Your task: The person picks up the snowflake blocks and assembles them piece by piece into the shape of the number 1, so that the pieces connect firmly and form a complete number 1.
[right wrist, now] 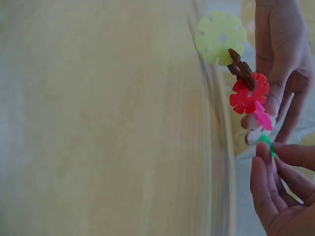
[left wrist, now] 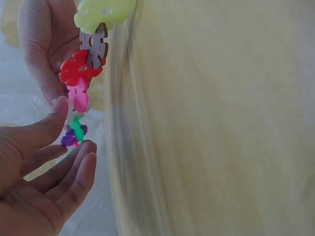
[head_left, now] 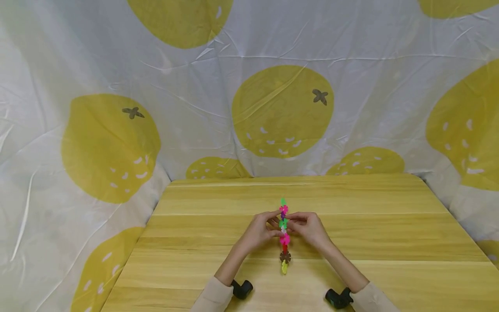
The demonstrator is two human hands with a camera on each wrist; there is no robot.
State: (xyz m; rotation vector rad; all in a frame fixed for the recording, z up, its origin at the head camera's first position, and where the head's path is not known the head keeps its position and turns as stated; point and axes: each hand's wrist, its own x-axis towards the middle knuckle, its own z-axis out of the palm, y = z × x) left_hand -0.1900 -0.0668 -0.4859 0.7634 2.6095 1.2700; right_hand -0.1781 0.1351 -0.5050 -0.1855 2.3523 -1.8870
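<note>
A chain of notched, flower-shaped plastic discs slotted together runs between the two hands in the head view, over the wooden table. From its near end come a yellow disc (right wrist: 221, 37), a brown disc (head_left: 285, 257), a red disc (right wrist: 240, 102), a pink disc (head_left: 285, 239), a white disc (right wrist: 255, 136) and a green disc (right wrist: 266, 140). Beyond these are a purple disc (left wrist: 68, 138), another pink one and a light green one. The left hand (head_left: 257, 232) holds the chain around the white disc with thumb and fingers. Opposite it, the right hand (head_left: 309, 229) pinches the green disc.
The wooden table (head_left: 390, 234) spreads out beneath both forearms. Behind it hangs a pale cloth (head_left: 370, 99) printed with yellow fruit. A black wrist device (head_left: 242, 289) sits at the left cuff, and another black device (head_left: 338, 298) at the right cuff.
</note>
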